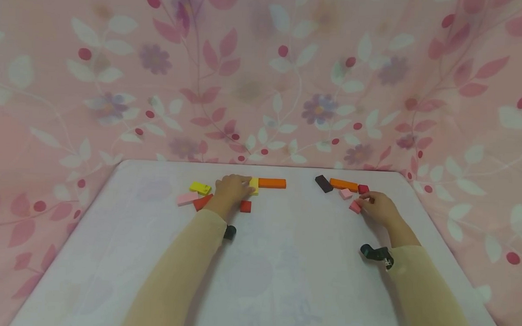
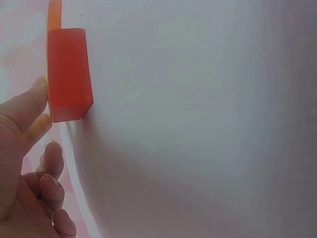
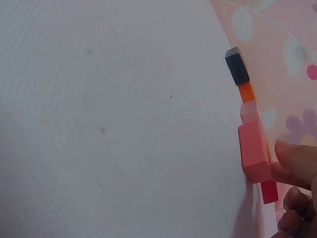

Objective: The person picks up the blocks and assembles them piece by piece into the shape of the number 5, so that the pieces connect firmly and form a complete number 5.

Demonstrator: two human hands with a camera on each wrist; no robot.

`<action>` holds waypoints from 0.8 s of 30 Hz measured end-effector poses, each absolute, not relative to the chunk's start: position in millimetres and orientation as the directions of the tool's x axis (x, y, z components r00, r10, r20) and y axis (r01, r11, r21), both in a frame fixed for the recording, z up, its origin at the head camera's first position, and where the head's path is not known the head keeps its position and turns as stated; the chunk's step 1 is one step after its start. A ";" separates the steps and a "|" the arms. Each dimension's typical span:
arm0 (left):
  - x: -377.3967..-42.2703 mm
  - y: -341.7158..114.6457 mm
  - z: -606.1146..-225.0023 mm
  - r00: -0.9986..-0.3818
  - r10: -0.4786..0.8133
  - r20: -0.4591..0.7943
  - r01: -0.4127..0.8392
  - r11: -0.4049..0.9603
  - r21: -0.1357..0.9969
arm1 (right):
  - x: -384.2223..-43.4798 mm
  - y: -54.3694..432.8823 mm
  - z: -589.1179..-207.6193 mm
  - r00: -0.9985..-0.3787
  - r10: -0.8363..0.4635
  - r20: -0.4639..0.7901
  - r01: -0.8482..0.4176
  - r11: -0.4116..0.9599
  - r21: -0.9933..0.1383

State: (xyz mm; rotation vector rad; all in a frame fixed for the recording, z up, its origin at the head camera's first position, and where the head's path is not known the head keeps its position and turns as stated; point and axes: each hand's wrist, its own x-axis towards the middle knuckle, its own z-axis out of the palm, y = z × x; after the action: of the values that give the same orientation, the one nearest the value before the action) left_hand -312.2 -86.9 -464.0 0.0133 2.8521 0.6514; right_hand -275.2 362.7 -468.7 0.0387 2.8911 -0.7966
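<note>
On the left, my left hand (image 1: 232,188) pinches a yellow block (image 1: 254,186) between thumb and index finger, right against the end of a long orange block (image 1: 272,183). A red block (image 1: 245,206) lies just in front of that hand; in the left wrist view this red block (image 2: 69,74) hides most of the yellow one. Over on the right, my right hand (image 1: 379,207) has its thumb and index fingertips at the end of a coral-pink block (image 3: 253,148), pinching it. A dark red block (image 1: 363,189) lies just behind those fingertips.
Left of the left hand lie another yellow block (image 1: 200,188), a light pink block (image 1: 187,198) and an orange-red block (image 1: 203,202). Beyond the right hand are a black block (image 1: 323,183), an orange block (image 1: 343,185) and a small pink block (image 1: 345,194). Patterned cloth (image 1: 264,85) borders the white table (image 1: 274,270).
</note>
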 end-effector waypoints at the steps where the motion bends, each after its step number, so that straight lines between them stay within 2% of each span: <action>1: -312.3 -87.0 -463.6 -0.977 0.055 -0.205 -0.039 0.903 0.428 | -275.1 362.4 -468.0 -0.989 -0.008 -0.145 0.068 0.858 -0.509; 9: -313.9 -87.8 -464.4 -0.975 0.042 -0.216 -0.053 0.908 0.416 | -273.1 360.7 -468.6 -0.971 -0.003 -0.241 0.128 0.839 -0.528; 17: -315.1 -87.6 -465.3 -0.977 0.065 -0.203 -0.024 0.912 0.409 | -270.0 359.1 -470.7 -0.981 -0.019 -0.195 0.088 0.847 -0.525; 24: -315.1 -88.1 -467.7 -0.978 0.065 -0.200 -0.026 0.908 0.419 | -269.6 356.4 -469.4 -0.980 -0.002 -0.199 0.108 0.836 -0.538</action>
State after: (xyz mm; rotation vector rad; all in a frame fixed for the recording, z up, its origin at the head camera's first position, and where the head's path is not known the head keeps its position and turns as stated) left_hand -315.1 -88.1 -467.7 0.0295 2.8617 0.6322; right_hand -269.6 356.4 -469.4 0.0826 2.8245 -0.8439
